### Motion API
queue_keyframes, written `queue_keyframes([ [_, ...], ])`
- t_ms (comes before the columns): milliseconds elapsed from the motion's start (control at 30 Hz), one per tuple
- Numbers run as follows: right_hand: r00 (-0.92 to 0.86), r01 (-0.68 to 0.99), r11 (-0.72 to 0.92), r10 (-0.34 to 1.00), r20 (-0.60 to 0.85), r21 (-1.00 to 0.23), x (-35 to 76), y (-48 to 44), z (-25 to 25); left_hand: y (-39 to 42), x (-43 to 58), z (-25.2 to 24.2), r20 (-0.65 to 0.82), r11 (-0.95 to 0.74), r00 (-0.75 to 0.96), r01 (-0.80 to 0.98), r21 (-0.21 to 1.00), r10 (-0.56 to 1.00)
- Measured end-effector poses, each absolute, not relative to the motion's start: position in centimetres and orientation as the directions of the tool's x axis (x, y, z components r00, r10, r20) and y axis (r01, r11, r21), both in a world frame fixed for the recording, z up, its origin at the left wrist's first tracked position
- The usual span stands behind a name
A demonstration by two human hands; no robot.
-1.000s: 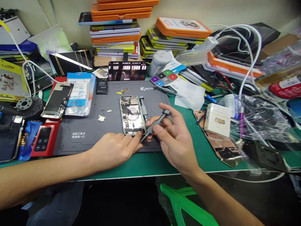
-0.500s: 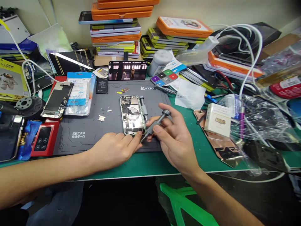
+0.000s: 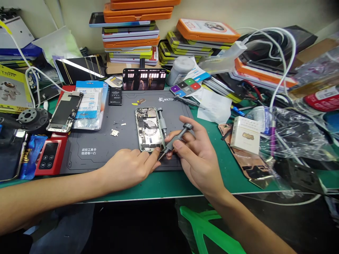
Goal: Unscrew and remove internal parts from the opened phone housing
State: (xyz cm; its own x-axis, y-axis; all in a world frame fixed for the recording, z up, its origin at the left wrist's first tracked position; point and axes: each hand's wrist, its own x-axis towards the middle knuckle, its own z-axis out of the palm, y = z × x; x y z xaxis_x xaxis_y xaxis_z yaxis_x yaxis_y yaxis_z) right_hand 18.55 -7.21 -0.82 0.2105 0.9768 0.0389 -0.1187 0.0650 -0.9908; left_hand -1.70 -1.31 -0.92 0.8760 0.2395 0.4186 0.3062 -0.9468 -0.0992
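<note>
An opened phone (image 3: 150, 128), its boards and round coil exposed, lies face up on the grey work mat (image 3: 106, 141). At its bottom edge, my left hand (image 3: 132, 164) is closed, with the fingertips on the phone's lower right corner. My right hand (image 3: 197, 155) grips a grey precision screwdriver (image 3: 174, 139), tilted with its bit pointing down and left beside my left fingertips. Whether the bit touches anything is hard to tell. Along the phone's right side lies a second grey screwdriver (image 3: 162, 120). Small metal parts (image 3: 114, 132) are scattered left of the phone.
A removed screen (image 3: 65, 111) and a black battery (image 3: 115, 96) lie to the left. Behind the mat, a phone (image 3: 144, 79) stands playing video before stacked cases (image 3: 132, 44). A white box (image 3: 245, 135), cables and plastic bags crowd the right. The table's front edge runs below my forearms.
Almost nothing differs. The picture on the standing phone has changed slightly; both hands and the screwdriver stay nearly in place.
</note>
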Motion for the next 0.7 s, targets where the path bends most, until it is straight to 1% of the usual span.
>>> queue_keyframes([
  [200, 0.249, -0.179, 0.107, 0.967, 0.06, -0.978, 18.7, -7.0, -1.0, -1.4, -1.7, -0.9, 0.424, -0.947, 0.879, 0.296, -0.128, 0.217],
  [300, 0.314, -0.14, 0.183, 0.94, 0.132, -0.973, 18.8, -7.0, -1.2, -1.5, -1.8, -0.7, 0.463, -0.948, 0.87, 0.273, -0.165, 0.17],
  [333, 0.335, -0.092, 0.227, 0.924, 0.185, -0.969, 18.8, -7.0, -1.3, -1.5, -1.9, -0.5, 0.478, -0.949, 0.866, 0.258, -0.18, 0.144],
  [400, 0.356, 0.059, 0.34, 0.871, 0.338, -0.939, 18.6, -7.0, -1.4, -1.6, -2.0, -0.2, 0.499, -0.957, 0.863, 0.207, -0.204, 0.08],
  [467, 0.344, 0.234, 0.444, 0.794, 0.501, -0.865, 18.2, -6.9, -1.5, -1.7, -2.1, 0.0, 0.51, -0.968, 0.86, 0.147, -0.204, 0.023],
  [500, 0.328, 0.306, 0.474, 0.762, 0.559, -0.825, 18.1, -6.8, -1.5, -1.8, -2.1, 0.1, 0.517, -0.973, 0.856, 0.121, -0.196, 0.003],
  [600, 0.254, 0.446, 0.515, 0.712, 0.655, -0.732, 17.5, -6.7, -1.8, -1.8, -2.0, 0.1, 0.543, -0.982, 0.839, 0.091, -0.166, -0.014],
  [700, 0.159, 0.513, 0.564, 0.679, 0.717, -0.647, 17.3, -6.7, -2.2, -1.8, -1.8, -0.3, 0.541, -0.982, 0.841, 0.109, -0.157, 0.007],
])
